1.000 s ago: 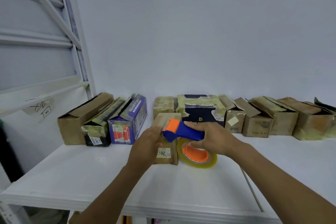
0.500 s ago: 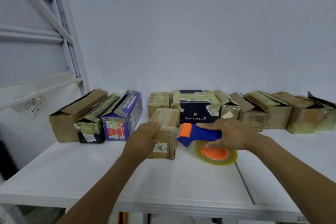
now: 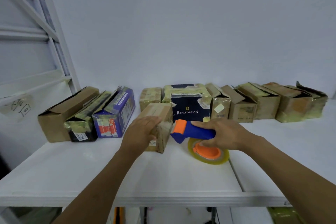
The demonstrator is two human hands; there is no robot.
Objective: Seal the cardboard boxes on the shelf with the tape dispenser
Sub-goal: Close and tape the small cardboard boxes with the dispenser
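Note:
A small brown cardboard box stands in front of the row, near the middle of the white shelf. My left hand lies on its top and near face, thumb curled round the front. My right hand grips the blue handle of the tape dispenser. Its orange head sits right beside the box's right face. The yellowish tape roll on an orange hub hangs below my right hand, just above the shelf.
A row of boxes lines the back wall: a brown box, a black one and a purple one on the left, a dark "Benlydesign" box in the middle, several open brown boxes to the right. A white rack frame rises at left.
The dispenser has moved right and down, off the box's top to its right side. My left hand has slid further over the box. The view has shifted slightly.

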